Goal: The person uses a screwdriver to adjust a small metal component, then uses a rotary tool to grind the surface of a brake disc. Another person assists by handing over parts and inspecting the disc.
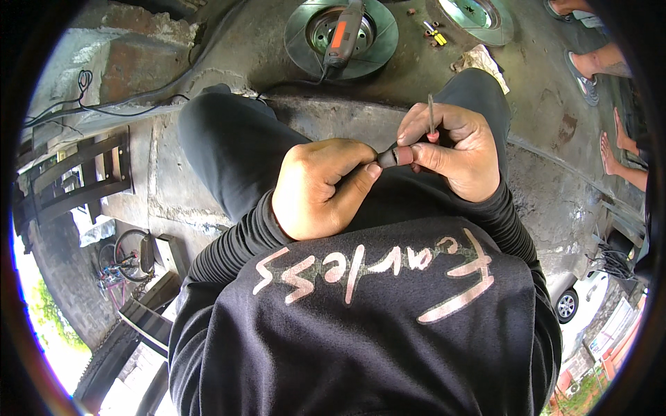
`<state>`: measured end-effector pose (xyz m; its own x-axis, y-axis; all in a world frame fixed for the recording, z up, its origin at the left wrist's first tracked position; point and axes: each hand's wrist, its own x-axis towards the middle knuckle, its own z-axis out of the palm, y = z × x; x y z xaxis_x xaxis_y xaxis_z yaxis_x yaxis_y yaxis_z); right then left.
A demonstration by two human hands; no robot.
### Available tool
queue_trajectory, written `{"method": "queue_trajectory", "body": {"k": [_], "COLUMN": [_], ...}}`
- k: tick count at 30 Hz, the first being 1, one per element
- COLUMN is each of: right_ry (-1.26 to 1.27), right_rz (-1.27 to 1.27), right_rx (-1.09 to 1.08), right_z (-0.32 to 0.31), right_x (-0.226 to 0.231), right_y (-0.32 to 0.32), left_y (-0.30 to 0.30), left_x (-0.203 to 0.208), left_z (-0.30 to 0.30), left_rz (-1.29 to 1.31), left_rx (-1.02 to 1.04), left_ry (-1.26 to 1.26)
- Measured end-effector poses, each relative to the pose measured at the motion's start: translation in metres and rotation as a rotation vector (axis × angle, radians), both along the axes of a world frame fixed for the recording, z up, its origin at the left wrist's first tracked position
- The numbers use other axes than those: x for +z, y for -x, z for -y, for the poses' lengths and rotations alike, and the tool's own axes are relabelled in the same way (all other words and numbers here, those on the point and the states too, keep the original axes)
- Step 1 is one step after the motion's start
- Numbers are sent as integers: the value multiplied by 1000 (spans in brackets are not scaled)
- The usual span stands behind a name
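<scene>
Over my lap, my left hand (320, 184) is closed on a small dark cylindrical piece (386, 160), pinched at thumb and forefinger. Against its right end sits a reddish-brown ring-like part (402, 155), which the fingertips of my right hand (461, 147) grip. Whether the two parts are joined I cannot tell. Also held among the right fingers is a thin screwdriver-like tool (431, 118), its metal shaft pointing away from me and its short red end near the thumb. My palms and the undersides of these parts are hidden.
Ahead on the stained floor, a corded power tool (344, 38) rests on a brake disc (298, 43). Another disc (501, 31), a yellow-handled tool (438, 38) and a crumpled cloth (487, 64) lie right of it. Other people's feet (607, 154) are at right; cables (87, 104) trail left.
</scene>
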<state>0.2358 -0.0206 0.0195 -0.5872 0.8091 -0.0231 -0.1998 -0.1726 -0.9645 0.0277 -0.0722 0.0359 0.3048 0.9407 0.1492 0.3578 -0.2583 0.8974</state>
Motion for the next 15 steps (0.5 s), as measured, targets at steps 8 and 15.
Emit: {"method": "queue_trajectory", "body": {"k": [8,15], "right_ry": [-132,-109], "right_rz": [62,1], "right_rx": [-11,-62], "right_z": [0,7], "right_x": [2,-4], "right_y": [1,4], "left_y": [0,0], "left_x": [1,1], "left_z": [0,0], "left_rz": [-43,-67], "left_rx": [-12,-14], "left_ry": [-53,-73]}}
